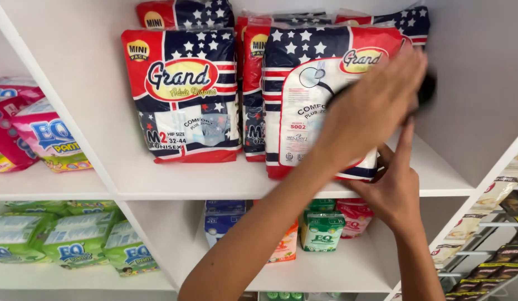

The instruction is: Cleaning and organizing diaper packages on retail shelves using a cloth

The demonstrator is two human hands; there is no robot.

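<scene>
A red, white and blue diaper pack [303, 111] with stars stands upright at the front of the white shelf [214, 181]. My left hand [376, 106] reaches across its upper right face, blurred, with a small black object [427, 89] gripped in its fingers. My right hand [390, 192] is at the pack's lower right corner. Its fingers curl onto the pack's edge and one finger points up along the side. A matching pack [184, 95] stands to the left, and a third is wedged between the two.
More matching packs are stacked behind and above. Pink packs [30, 131] sit on the left shelf, green packs [75, 239] below them, and small green and red packs [323, 228] on the lower middle shelf. A rack of sachets [493, 223] hangs at the right.
</scene>
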